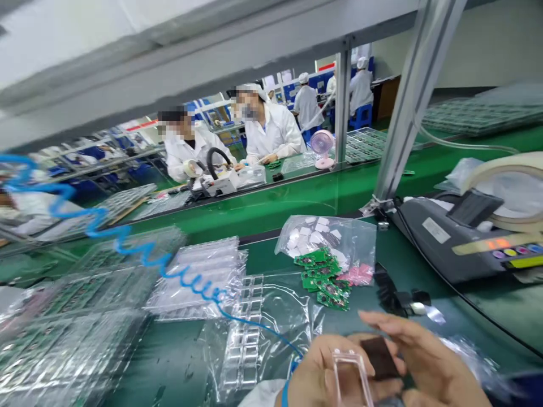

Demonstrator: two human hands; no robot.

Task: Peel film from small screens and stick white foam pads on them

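Note:
My left hand (311,367) is closed on a small clear plastic frame (362,370), rectangular with an open middle. A blue band (285,393) circles the left wrist. Close against it, the fingers of my right hand (441,362) curl around a thin dark rectangular piece (380,357); one right finger is stretched out above it. The lower part of both hands runs out of the picture. Just beyond them lie green circuit boards (324,277), pink bits (358,275) and a clear bag with white pieces (316,233). Dark strips (388,291) lie near my right hand.
A coiled blue cord (144,257) crosses the left side. Stacked clear trays (85,316) and a clear compartment tray (244,339) cover the left bench. At right stands a grey tape machine (441,243) beside a metal post (407,113). Co-workers in white sit across the green line.

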